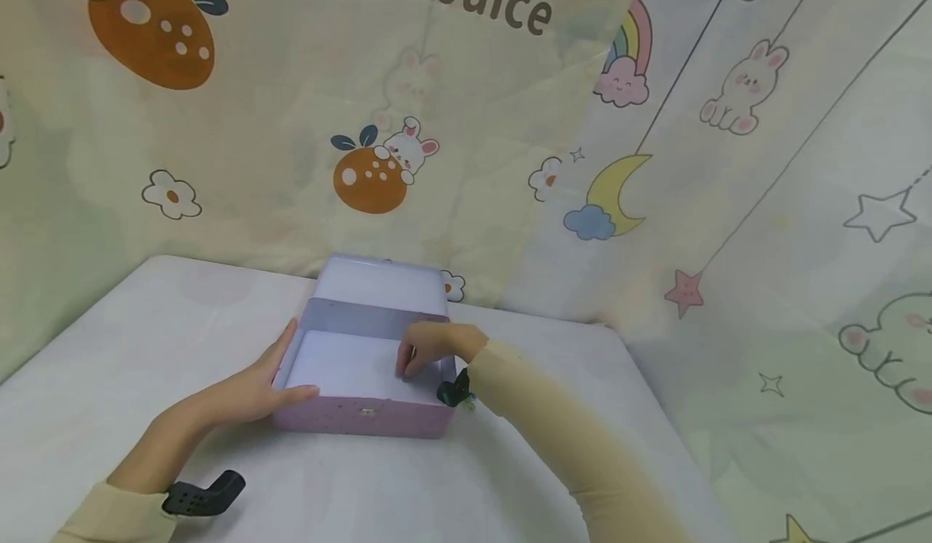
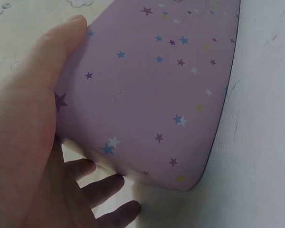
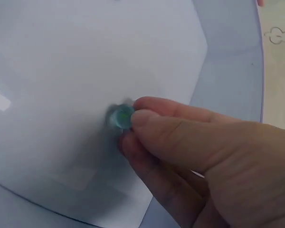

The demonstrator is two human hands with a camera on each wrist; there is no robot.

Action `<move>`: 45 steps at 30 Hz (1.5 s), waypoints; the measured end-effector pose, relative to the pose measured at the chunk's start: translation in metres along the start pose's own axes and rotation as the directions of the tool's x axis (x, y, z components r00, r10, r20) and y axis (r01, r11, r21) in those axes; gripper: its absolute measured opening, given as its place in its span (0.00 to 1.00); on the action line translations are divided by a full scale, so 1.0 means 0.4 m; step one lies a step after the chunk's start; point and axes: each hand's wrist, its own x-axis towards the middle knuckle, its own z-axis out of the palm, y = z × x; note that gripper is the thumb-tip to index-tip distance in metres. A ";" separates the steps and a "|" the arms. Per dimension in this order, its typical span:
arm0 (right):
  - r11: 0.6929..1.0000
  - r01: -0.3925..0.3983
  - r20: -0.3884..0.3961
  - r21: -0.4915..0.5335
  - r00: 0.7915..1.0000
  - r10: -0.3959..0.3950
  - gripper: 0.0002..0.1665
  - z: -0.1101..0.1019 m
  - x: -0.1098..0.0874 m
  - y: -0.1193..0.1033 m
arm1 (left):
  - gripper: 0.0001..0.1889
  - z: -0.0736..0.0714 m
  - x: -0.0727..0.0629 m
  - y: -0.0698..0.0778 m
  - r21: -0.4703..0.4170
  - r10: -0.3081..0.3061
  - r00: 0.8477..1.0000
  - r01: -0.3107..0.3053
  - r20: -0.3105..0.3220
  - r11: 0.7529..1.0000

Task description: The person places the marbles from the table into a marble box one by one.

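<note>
A pink tin box (image 1: 364, 417) with its lid (image 1: 382, 282) tipped back stands on the white table. Coloured stars dot its outside in the left wrist view. My left hand (image 1: 251, 385) rests against the box's left side, thumb over the front rim and fingers extended along the side. Inside the box, over its pale floor, is my right hand (image 1: 429, 346). Its thumb and fingertips pinch a small round glass marble (image 3: 122, 117), translucent teal with green inside. In the head view the right fingers hide this marble.
The white table (image 1: 146, 341) extends around the box. A printed cloth (image 1: 277, 122) with rabbits, oranges and stars hangs behind and to the right. Black wrist cameras (image 1: 204, 496) sit at both wrists, the right one overlapping the box's right front corner.
</note>
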 end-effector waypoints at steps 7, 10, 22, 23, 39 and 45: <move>1.000 -0.023 -0.024 -0.021 0.999 0.022 0.04 0.009 -0.006 0.012 | 0.59 0.008 -0.001 0.004 0.003 0.004 1.000 -0.004 0.007 1.000; 1.000 0.010 -0.045 -0.012 0.999 -0.010 0.05 0.007 -0.005 0.021 | 0.59 0.010 -0.001 0.008 -0.002 0.001 1.000 -0.001 0.004 1.000; 0.957 0.145 -0.354 0.253 0.934 -0.048 0.12 -0.011 -0.096 0.051 | 0.59 0.029 -0.012 0.007 -0.021 -0.005 1.000 0.006 0.010 1.000; 0.950 0.153 -0.395 0.272 0.918 -0.035 0.13 -0.010 -0.110 0.057 | 0.59 0.029 -0.010 0.005 -0.018 -0.007 1.000 0.007 0.012 1.000; 0.807 0.100 -0.607 0.583 0.713 0.351 0.14 0.142 -0.237 0.180 | 0.60 -0.029 0.005 -0.005 0.022 0.008 1.000 -0.008 0.022 1.000; 0.812 -0.037 -0.489 0.583 0.782 0.387 0.11 0.189 -0.208 0.197 | 0.60 -0.018 0.006 -0.006 -0.004 0.024 1.000 -0.024 0.007 1.000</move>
